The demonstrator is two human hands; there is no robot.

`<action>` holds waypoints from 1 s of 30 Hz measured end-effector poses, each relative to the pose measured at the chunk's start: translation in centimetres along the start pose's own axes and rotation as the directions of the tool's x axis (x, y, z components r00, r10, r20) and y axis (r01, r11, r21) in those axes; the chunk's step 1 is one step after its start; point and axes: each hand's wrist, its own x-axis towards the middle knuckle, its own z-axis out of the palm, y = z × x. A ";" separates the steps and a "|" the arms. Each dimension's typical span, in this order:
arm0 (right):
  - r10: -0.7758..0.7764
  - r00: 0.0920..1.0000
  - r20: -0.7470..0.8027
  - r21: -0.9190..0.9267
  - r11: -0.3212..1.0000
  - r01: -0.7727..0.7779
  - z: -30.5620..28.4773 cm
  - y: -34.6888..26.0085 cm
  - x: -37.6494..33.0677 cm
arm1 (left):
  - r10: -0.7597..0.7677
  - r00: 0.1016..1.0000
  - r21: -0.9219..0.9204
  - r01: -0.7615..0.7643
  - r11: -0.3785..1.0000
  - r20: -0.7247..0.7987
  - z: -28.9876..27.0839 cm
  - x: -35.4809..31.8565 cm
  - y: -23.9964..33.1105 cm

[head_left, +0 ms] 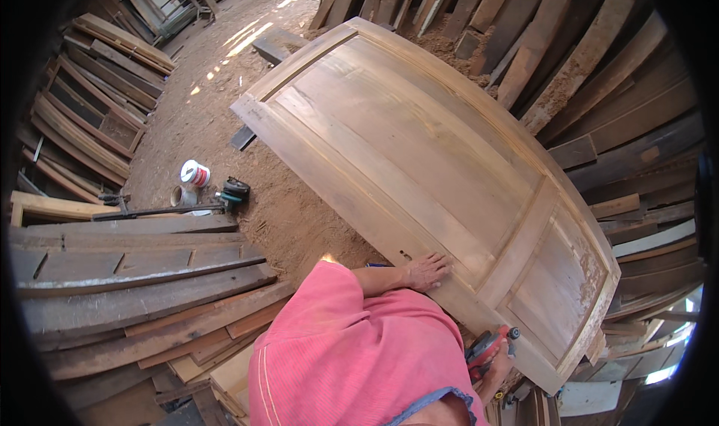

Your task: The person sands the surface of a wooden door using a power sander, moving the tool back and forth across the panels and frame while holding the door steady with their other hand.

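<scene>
A large wooden panelled door (404, 141) lies tilted across the view, with two recessed panels and a raised frame. My left hand (427, 270) rests flat on its near stile, fingers stretched out, beside a small dark slot in the wood. At the door's near right edge my right hand (496, 367) is closed around a red electric planer (487, 347) with a dark front knob. My body and pink shirt hide part of the near edge. Pale, rough patches show on the smaller panel at the right.
On the sawdust-covered ground (281, 216) at left stand a white bucket (195, 173), a pale round container (183, 196) and a green-and-black power tool (235, 191). Stacked boards (142, 306) lie at the near left. More planks (584, 66) lean along the right side.
</scene>
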 end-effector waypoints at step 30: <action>-0.128 0.547 0.827 -0.195 0.848 0.494 38.1 -14.0 -13.3 | -0.785 0.341 -0.150 0.867 0.475 -0.516 -10.9 -23.8 -20.6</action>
